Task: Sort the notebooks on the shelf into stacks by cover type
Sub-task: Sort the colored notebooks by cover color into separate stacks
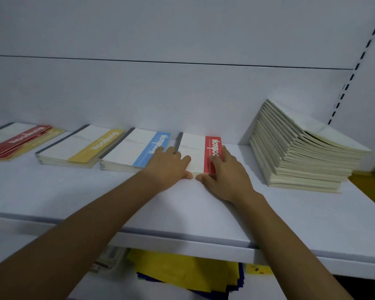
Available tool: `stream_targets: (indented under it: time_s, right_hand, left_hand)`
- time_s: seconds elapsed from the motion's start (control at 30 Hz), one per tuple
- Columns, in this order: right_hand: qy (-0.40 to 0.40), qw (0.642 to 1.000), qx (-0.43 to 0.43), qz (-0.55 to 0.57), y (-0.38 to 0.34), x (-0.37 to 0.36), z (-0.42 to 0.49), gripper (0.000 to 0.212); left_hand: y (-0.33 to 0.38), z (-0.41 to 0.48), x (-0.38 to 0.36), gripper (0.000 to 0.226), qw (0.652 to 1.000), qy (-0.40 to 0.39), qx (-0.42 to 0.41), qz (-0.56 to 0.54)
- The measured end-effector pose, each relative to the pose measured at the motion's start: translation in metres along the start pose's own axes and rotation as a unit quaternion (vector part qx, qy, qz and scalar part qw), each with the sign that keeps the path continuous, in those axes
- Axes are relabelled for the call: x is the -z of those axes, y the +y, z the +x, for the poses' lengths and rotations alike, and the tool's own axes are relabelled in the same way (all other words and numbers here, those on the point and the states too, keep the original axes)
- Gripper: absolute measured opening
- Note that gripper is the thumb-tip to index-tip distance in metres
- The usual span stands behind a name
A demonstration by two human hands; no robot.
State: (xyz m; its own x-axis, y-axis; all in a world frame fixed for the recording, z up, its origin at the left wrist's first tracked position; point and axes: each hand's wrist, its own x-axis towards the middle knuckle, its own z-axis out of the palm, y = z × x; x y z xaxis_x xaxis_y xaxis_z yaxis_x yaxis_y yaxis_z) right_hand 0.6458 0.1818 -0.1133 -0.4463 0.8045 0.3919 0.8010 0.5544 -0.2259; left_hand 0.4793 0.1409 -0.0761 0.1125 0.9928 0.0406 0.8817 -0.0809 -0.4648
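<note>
Notebook-labelled red-band stack (pixel 193 148) rests under left hand (pixel 169 167) and right hand (pixel 227 176), fingers (pixel 219 162) straight.

Red-band notebook (pixel 193 148): front edge and near corners hidden under left hand (pixel 169 167) and right hand (pixel 223 172); thickness not readable.
Lower part of red band covered by right fingers.
Blue-band notebook (pixel 134 148): right front corner behind left hand.
Red and yellow pile (pixel 15 139): cut off by left edge.
Small print on covers: too small to read.
Tall leaning stack (pixel 301 152): cover designs not visible.
Yellow sheets (pixel 182 271): tops hidden under shelf (pixel 182 213).
Items beside them (pixel 108 258): blurred, unidentifiable.
Both forearms: cut off at bottom edge.
</note>
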Motion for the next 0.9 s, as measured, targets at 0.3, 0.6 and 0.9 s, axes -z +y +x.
stream_targets:
  time_s: [0.3,0.6,0.9]
  right_hand:
    - [0.085,0.994,0.067,0.035,-0.036,0.017,-0.021,0.045]
    - [0.114,0.978,0.157,0.077,-0.128,0.011,-0.015,0.037]
    - [0.059,0.956,0.261,0.117,-0.333,-0.045,-0.017,0.039]
  left_hand:
    - [0.001,-0.021,0.008,0.054,0.991,0.074,0.035,-0.103]
    - [-0.071,-0.115,0.011,0.046,0.958,0.185,0.124,-0.178]
    - [-0.202,-0.283,-0.067,0.041,0.906,0.158,0.274,-0.281]
